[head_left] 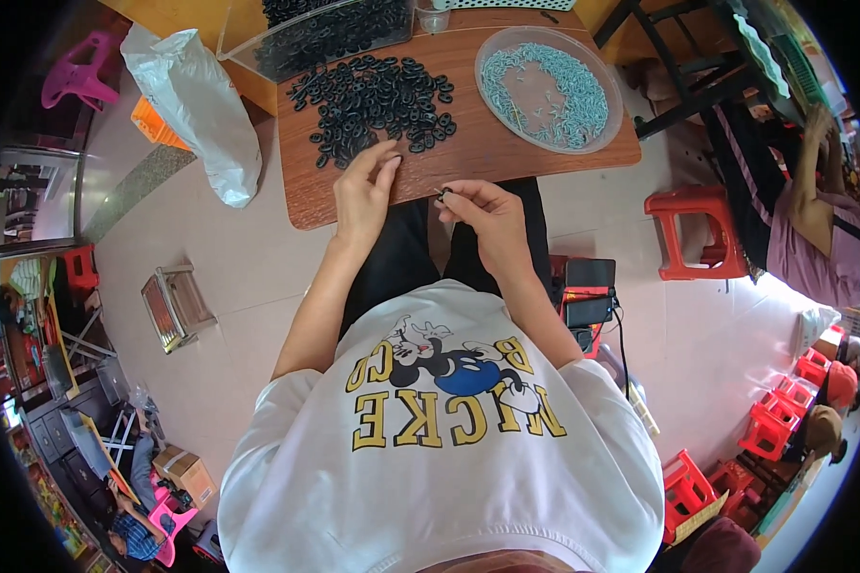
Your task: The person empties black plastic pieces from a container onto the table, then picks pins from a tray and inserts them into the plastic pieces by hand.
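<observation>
My left hand (pixel 361 196) is at the near edge of a loose pile of small black oval rings (pixel 368 100) on the brown wooden table (pixel 315 205). Its thumb and forefinger are pinched together; what lies between them is too small to make out. Just off the table's near edge, above my lap, my right hand (pixel 492 215) pinches a small black oval ring (pixel 443 195), and a thin metallic bit shows beside it. A round clear tub (pixel 610 119) of small pale-blue screw-like pieces (pixel 583 91) stands on the table to the right.
A clear bin (pixel 392 40) full of black rings stands at the table's far left. A small clear cup (pixel 433 17) and a white perforated tray (pixel 502 3) are at the far edge. A white sack (pixel 210 119) stands left; a red stool (pixel 693 234) and another person (pixel 812 215) are right.
</observation>
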The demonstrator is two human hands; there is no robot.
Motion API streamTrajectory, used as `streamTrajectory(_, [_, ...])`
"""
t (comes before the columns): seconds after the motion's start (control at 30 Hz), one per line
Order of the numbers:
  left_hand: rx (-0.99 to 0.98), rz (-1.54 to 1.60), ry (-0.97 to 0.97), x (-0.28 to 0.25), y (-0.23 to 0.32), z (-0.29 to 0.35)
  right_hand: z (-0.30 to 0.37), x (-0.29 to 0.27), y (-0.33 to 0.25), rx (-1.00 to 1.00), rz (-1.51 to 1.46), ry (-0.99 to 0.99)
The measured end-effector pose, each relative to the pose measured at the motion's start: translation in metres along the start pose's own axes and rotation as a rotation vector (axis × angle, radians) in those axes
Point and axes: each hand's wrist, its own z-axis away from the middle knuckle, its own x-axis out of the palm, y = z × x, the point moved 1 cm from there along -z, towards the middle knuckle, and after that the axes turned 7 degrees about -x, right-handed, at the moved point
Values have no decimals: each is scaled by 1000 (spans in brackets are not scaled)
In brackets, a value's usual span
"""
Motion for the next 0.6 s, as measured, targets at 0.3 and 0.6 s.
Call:
streamTrajectory(0.3, [-761,1225,-228,-17,21,16,-14,11,-8,-121,116,-66])
streamTrajectory(0.6, [-724,1222,-260,-22,26,27,-7,18,-13,-157,314,-59])
